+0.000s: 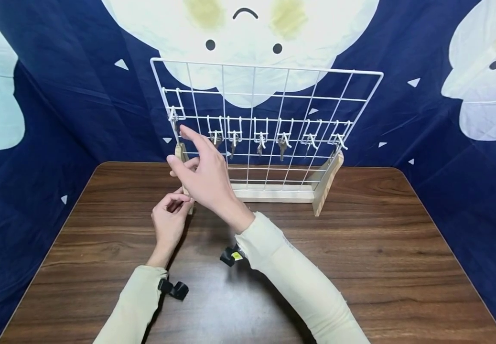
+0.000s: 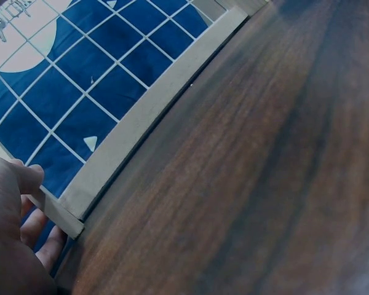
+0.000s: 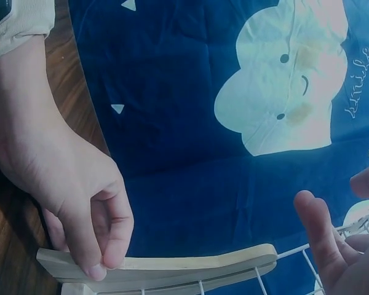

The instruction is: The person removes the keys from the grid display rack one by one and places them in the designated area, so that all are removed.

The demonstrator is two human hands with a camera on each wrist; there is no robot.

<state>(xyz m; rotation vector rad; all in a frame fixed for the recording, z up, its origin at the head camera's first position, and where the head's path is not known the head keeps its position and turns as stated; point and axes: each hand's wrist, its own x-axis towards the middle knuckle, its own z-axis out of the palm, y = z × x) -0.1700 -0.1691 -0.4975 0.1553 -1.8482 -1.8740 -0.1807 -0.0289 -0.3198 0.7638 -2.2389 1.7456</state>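
Note:
A white wire grid rack [image 1: 254, 67] stands in wooden side supports joined by a bottom bar [image 1: 274, 196]. My left hand [image 1: 169, 222] pinches the left wooden support [image 3: 203, 264] low down, thumb on one side and fingers on the other; the left wrist view shows this grip near the support's foot [image 2: 64, 220]. Higher up, my right hand [image 1: 205, 177] is held before the rack's left edge, index finger and thumb extended and spread apart. Its fingertips are close below a white hook [image 1: 172, 113] at the upper left. The right hand covers part of the left support.
Several more hooks hang in a row across the grid, some bearing metal keys [image 1: 282, 149]. The right wooden support [image 1: 328, 184] rests on the brown wooden table [image 1: 381, 258]. A dark blue cloth [image 1: 80, 110] with white cloud shapes surrounds the table's back and sides.

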